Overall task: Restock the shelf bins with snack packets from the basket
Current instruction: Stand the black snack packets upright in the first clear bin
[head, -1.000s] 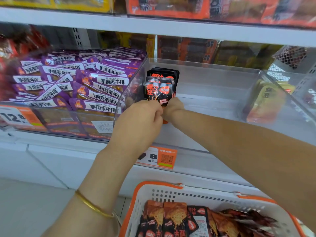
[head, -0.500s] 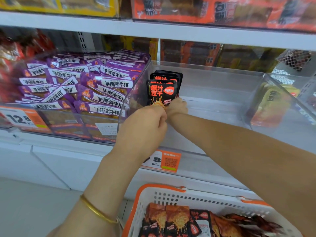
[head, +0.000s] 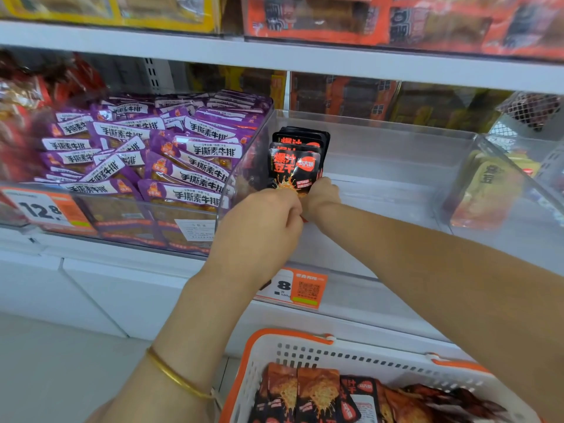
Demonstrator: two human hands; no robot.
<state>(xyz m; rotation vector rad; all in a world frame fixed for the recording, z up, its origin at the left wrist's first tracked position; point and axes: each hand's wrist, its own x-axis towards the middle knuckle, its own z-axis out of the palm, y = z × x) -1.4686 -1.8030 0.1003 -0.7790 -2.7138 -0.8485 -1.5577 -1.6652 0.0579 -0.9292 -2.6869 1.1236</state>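
A small upright stack of black-and-orange snack packets (head: 295, 166) stands against the left wall of the clear shelf bin (head: 381, 141). My left hand (head: 259, 227) and my right hand (head: 323, 196) meet at the stack's bottom edge, fingers curled and pinching the front packets. More of the same packets (head: 305, 395) lie in the white basket with an orange rim (head: 283, 337) below, at the bottom of the view.
The bin to the left is full of purple packets (head: 171, 154). A yellow packet (head: 488, 190) lies in the bin to the right. An orange price tag (head: 305, 288) hangs on the shelf edge below my hands. Another shelf runs overhead.
The packets were straightened from a tilted bunch into an upright stack, pushed slightly deeper against the bin's left wall. Both hands stayed at its base.
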